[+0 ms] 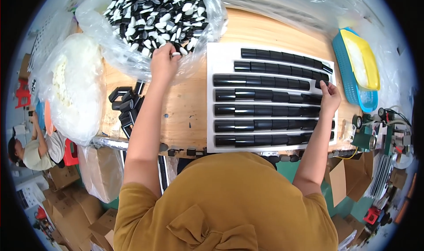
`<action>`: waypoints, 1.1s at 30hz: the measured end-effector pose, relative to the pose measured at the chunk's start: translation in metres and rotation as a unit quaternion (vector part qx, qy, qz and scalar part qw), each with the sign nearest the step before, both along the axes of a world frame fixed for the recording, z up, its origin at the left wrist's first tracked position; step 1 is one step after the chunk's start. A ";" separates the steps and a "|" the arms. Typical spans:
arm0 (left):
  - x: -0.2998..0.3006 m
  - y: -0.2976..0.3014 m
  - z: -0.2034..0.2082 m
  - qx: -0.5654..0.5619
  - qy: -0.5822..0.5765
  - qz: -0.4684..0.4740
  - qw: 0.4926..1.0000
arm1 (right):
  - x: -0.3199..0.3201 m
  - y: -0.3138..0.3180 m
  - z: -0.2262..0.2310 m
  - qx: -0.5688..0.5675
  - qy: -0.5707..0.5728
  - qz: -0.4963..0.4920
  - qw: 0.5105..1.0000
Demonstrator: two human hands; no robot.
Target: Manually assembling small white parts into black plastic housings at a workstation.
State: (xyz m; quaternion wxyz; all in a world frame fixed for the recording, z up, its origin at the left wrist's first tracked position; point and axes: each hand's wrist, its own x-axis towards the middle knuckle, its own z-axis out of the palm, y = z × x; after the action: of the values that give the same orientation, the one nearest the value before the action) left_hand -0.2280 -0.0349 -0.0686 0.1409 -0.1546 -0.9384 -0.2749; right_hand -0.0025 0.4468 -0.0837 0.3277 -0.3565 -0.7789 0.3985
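Note:
At the near edge of a heap of small black and white oval pieces (154,19), my left hand (164,62) is closed, with a white oval piece (176,54) at its fingertips. The heap fills a clear plastic bag (216,17). On the right, my right hand (330,98) pinches a short glossy black piece (319,84) at the right end of a row. Several rows of such black pieces (265,111) lie side by side on a white board (223,58). My fingers partly hide the row ends.
Loose black pieces (128,107) lie piled left of the board. A clear bag of pale pieces (73,89) is at far left. A blue basket (344,65) with a yellow tray (369,58) stands right. Green equipment (364,138) sits near the right edge. Another person (37,149) is at left.

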 end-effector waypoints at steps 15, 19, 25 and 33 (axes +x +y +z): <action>0.136 0.063 0.061 0.434 -0.372 -0.204 0.795 | -0.030 -0.213 0.089 -0.416 0.064 0.355 0.835; 0.143 0.059 0.059 0.448 -0.416 -0.205 0.764 | -0.029 -0.220 0.093 -0.363 0.032 0.403 0.840; 0.139 0.053 0.061 0.466 -0.460 -0.250 0.713 | -0.027 -0.227 0.098 -0.358 0.018 0.444 0.821; 0.150 0.052 0.072 0.547 -0.420 -0.193 0.698 | -0.022 -0.227 0.099 -0.332 0.029 0.442 0.833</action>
State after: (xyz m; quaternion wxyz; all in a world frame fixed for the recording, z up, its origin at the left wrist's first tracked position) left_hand -0.0783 0.0172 0.0034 -0.2648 -0.0964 -0.5340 -0.7971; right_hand -0.0244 0.2197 0.0153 0.0016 -0.0500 -0.6647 0.7455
